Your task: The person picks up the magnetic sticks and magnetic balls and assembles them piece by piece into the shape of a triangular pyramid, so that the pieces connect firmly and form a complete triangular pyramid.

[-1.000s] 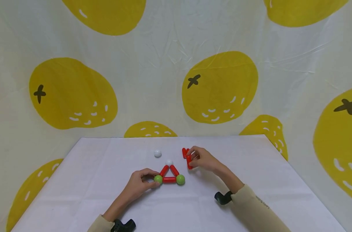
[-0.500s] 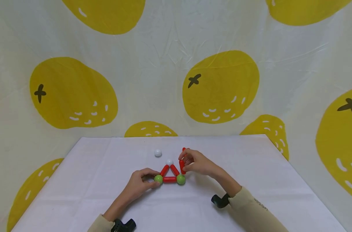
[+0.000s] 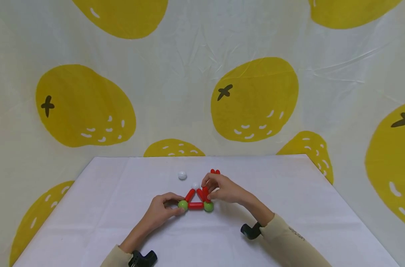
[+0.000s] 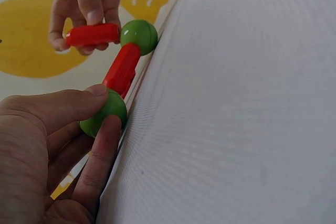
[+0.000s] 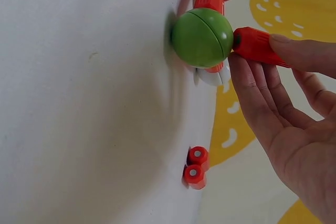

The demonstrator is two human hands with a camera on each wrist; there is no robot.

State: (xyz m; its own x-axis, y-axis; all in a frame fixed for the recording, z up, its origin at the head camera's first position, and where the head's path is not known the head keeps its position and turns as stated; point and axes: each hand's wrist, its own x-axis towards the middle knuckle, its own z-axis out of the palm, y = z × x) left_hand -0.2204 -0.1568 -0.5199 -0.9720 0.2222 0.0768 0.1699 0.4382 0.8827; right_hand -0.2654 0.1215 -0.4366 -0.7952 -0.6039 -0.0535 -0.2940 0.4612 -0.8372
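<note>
A flat triangle of red magnetic rods [image 3: 196, 206] lies on the table, with a green ball at each near corner and a white ball [image 3: 195, 185] at the far one. My left hand [image 3: 163, 208] pinches the left green ball [image 4: 102, 116] between thumb and fingers. With thumb and fingertips, my right hand [image 3: 226, 188] holds another red magnetic rod [image 5: 257, 44]. That rod stands up from the right green ball [image 5: 202, 38], its lower end at the ball's top, apparently touching. Fingers cover part of the left ball and of the held rod.
A loose white ball [image 3: 182, 175] sits behind the triangle. Two red rods [image 5: 195, 176] lie side by side beyond my right hand, partly hidden by it in the head view. White cloth covers the table [image 3: 122, 230]; a fruit-patterned curtain [image 3: 175, 92] hangs behind its far edge.
My right hand has moved left with the red magnetic rod, from beside the two loose rods to the right green ball. My left hand has stayed on the left ball.
</note>
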